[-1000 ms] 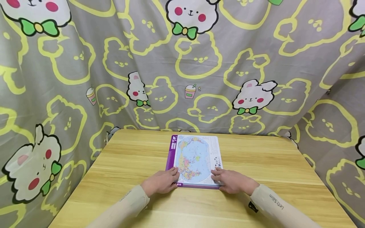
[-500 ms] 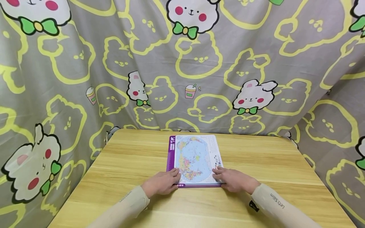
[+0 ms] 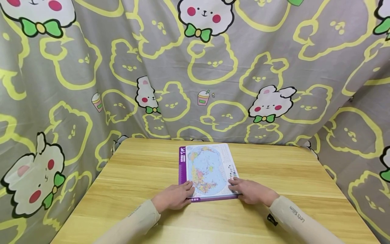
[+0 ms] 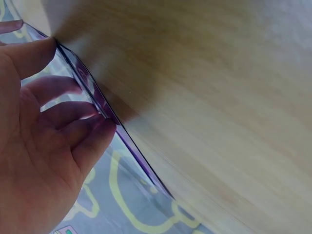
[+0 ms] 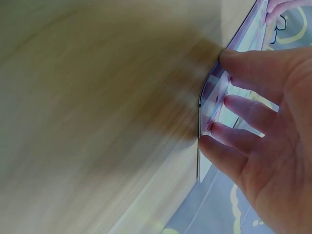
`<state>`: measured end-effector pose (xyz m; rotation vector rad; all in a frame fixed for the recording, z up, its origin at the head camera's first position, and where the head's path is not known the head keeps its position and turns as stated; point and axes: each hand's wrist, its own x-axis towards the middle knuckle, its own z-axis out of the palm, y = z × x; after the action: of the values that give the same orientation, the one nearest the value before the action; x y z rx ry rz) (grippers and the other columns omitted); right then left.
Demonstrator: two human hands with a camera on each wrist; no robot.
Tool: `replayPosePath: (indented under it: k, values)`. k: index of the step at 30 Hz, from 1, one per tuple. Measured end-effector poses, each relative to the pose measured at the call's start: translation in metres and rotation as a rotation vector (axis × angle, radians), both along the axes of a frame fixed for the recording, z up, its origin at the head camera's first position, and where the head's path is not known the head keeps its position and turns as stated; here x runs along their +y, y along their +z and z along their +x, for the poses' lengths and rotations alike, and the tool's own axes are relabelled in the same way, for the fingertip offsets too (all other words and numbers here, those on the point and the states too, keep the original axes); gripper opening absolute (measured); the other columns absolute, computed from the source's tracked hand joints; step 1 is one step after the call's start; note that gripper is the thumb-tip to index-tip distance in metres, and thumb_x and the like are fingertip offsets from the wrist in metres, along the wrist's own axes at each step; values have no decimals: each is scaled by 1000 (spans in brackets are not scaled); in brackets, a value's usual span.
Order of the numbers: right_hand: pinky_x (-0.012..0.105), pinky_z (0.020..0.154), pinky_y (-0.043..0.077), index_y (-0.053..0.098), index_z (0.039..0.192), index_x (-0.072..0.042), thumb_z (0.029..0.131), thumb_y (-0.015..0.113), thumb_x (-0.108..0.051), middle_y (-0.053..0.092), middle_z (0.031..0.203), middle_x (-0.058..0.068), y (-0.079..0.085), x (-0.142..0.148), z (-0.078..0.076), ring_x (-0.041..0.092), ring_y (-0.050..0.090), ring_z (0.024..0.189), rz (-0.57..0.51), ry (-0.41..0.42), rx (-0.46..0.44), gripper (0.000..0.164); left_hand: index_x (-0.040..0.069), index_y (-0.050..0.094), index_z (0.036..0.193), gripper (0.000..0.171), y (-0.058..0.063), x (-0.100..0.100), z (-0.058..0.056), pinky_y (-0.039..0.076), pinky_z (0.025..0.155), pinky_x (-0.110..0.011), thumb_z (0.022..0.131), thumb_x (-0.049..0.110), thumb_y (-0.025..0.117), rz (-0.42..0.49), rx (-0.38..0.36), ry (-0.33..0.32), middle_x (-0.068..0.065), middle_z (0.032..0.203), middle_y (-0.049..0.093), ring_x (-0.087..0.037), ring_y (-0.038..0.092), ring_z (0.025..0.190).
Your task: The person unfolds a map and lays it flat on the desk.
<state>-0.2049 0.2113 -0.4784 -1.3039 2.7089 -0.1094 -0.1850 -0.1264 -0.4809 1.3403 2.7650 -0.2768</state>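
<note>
Map point(image 3: 208, 166) lies on table point(image 3: 280, 169), room at three and nine o'clock; left hand point(image 3: 175, 196) and right hand point(image 3: 253, 191), fingers relaxed, touch its seven- and five-o'clock corners. Its far edge has swung toward eleven.

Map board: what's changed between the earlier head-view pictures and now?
The map board has turned slightly anticlockwise, its far end swinging left; the left hand and right hand have shifted slightly right. Nothing was let go: both hands touch its near corners as before. The wooden table and patterned curtain look unchanged.
</note>
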Motion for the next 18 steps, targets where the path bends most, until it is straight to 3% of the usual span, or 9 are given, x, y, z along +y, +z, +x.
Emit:
replayPosePath:
  k: [6,18]
  values:
    - [52,100,38,58,127,1,82,65,-2,48,136,22,0,3,-2,44,43,125,-38,35,22,45,8,46,138,51,-1,1,1,43,100,-35,97,38,50,-2,11,-9,-16,143,42,-26,40,131]
    - [50,101,38,58,127,1,83,63,1,48,137,21,1,6,-6,41,43,126,-27,17,16,44,9,46,138,49,-1,4,2,42,100,-35,97,37,51,-9,25,-29,-15,143,42,-26,40,131]
